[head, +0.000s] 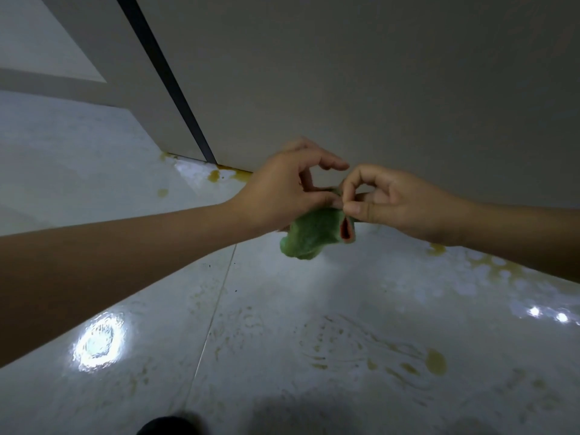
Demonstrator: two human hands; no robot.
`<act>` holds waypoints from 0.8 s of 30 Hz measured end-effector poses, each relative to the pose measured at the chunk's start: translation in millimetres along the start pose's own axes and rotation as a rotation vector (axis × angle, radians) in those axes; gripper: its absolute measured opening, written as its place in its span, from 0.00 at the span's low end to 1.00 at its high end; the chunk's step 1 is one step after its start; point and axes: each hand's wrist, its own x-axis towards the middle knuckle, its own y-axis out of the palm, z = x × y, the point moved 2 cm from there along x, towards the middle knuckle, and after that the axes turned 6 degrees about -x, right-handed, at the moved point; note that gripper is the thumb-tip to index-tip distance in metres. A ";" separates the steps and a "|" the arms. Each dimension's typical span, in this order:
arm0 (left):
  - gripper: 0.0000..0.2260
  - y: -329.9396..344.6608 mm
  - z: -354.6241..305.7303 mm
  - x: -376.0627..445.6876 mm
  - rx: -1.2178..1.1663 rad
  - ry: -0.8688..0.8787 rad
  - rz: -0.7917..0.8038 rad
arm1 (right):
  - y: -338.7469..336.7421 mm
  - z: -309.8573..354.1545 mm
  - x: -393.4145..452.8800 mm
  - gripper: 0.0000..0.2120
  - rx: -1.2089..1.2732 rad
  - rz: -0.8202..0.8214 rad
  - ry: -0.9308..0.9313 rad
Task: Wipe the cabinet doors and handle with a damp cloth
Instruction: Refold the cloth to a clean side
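Centrally, two bare hands meet low in front of a pale cabinet, just above a wet tiled floor.
Left hand (282,189): reaches in from the left on a bare forearm; thumb and lower fingers curl round the top of the cloth; the index finger arches loosely above, touching nothing.
Right hand (392,202): comes in from the right; thumb and index fingertip pinch the cloth's upper edge, right beside the left thumb; the other fingers are curled behind.
Cloth (309,235): green, small and bunched; it hangs below both hands in the air, clear of the floor; a reddish-brown hem shows on its right side; whether it touches the door cannot be told.
Cabinet door (361,89): plain grey-white panel filling the upper right, directly behind the hands; a dark vertical gap (166,80) divides it from a second door (103,58) to the left.
Floor (266,340): glossy light tiles with bright lamp reflections; yellowish spots and smears (436,361) lie along the cabinet's bottom edge and toward the lower right.
Bottom edge: a dark rounded shape (166,426), too cut off to identify.
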 end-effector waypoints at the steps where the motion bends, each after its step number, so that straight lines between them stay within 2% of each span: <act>1: 0.13 -0.2 0.0 1.0 0.035 -0.015 0.037 | 0.2 0.8 -0.8 0.10 0.040 -0.001 0.014; 5: 0.04 3.4 2.0 3.1 0.056 -0.131 0.137 | 1.1 -3.2 -0.7 0.27 0.136 -0.028 0.084; 8: 0.05 7.2 4.6 3.2 -0.075 -0.212 0.107 | 1.2 -6.5 -0.7 0.35 0.046 -0.069 0.144; 10: 0.07 7.7 6.4 2.9 -0.173 -0.274 0.061 | -1.3 -6.1 -0.1 0.32 -0.095 -0.138 0.157; 13: 0.09 7.5 11.1 1.8 -0.331 -0.377 0.027 | -10.4 -7.4 3.0 0.18 -0.249 -0.285 0.131; 16: 0.12 5.8 16.1 0.2 -0.510 -0.419 0.056 | -16.8 -3.9 3.9 0.06 -0.209 -0.389 0.102; 22: 0.22 5.6 17.7 -0.7 -0.548 -0.379 0.317 | -16.6 4.3 2.1 0.05 -0.279 -0.343 0.003; 24: 0.17 6.6 14.9 -1.3 -0.511 -0.366 0.394 | -14.1 5.6 1.5 0.06 -0.307 -0.324 -0.018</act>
